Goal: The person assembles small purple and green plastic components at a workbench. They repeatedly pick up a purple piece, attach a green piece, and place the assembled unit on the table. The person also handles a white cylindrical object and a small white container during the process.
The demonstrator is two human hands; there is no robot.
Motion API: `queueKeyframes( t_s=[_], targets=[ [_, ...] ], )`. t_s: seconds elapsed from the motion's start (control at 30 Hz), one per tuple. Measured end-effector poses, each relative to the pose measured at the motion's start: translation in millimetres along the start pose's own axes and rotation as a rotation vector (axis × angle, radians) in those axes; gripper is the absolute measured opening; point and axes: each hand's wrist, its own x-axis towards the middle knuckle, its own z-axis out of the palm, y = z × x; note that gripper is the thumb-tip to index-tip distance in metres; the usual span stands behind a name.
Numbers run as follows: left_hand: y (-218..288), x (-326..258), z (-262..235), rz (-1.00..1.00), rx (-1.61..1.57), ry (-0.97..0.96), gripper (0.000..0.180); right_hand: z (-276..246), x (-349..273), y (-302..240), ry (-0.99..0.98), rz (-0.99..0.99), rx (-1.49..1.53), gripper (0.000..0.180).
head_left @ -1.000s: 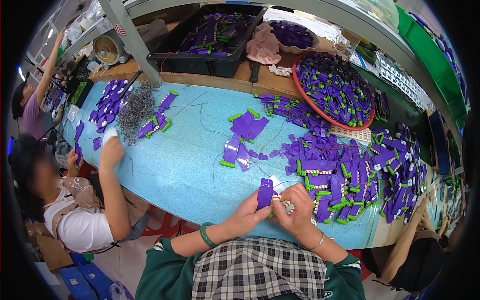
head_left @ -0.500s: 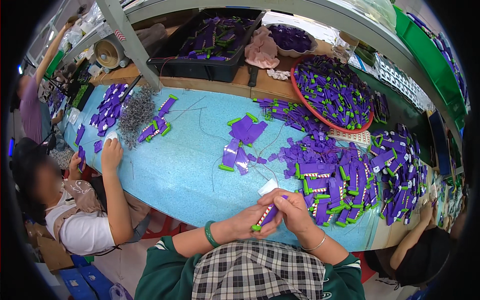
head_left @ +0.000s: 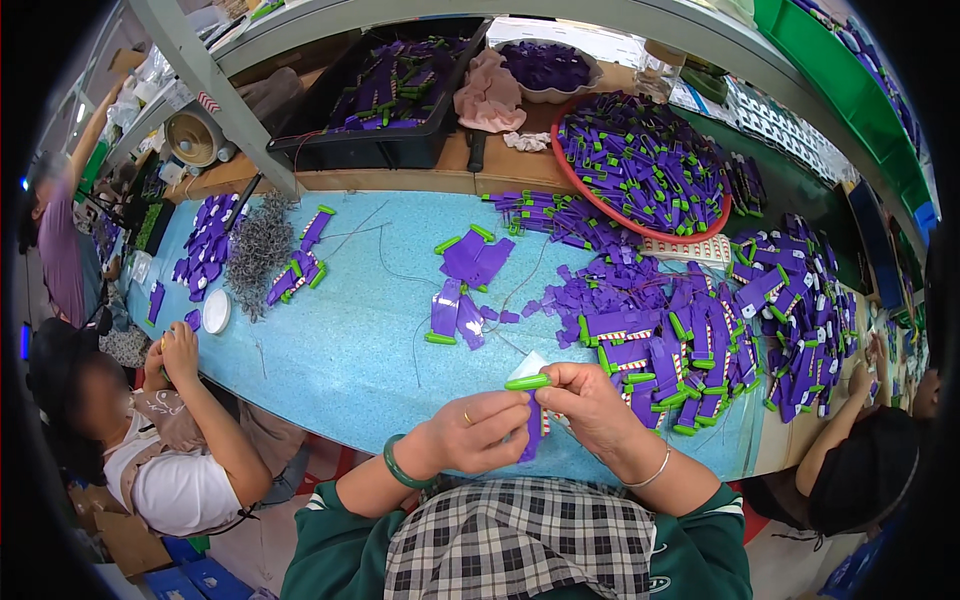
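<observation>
Both my hands meet at the near edge of the light blue table. My left hand pinches a purple flat piece with a green cap, held upright, green end on top. My right hand grips the same piece from the right side, with a small white bit behind it. A big heap of the same purple and green pieces lies just right of my hands. A smaller group of them lies ahead on the table.
A red round tray full of purple pieces sits at the back right, a black crate at the back. A person on the left works by a grey wire pile. Another person sits at the right.
The purple piece has turned in my hands: it was held flat above the table, then tilted low, and now stands upright with its green cap on top. The person at left drew the hand nearer.
</observation>
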Motion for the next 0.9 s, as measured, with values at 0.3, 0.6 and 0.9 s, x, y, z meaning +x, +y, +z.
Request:
queueKeyframes(
  t_s=[0.3, 0.6, 0.9],
  targets=[
    [6.8, -0.9, -3.5, 0.008, -0.06, -0.03, 0.017, 12.2, -14.2, 8.9, 0.033, 0.213, 0.078, 0.027],
    [2.0, 2.9, 21.7, -0.595, -0.421, -0.017, 0.014, -14.7, -38.6, -11.7, 0.183, -0.414, -0.701, 0.013],
    [-123.3, 44.0, 91.2, -0.594, -0.103, -0.321, 0.01, -47.1, -26.4, -1.4, 0.501, -0.474, -0.145, 0.011]
  ],
)
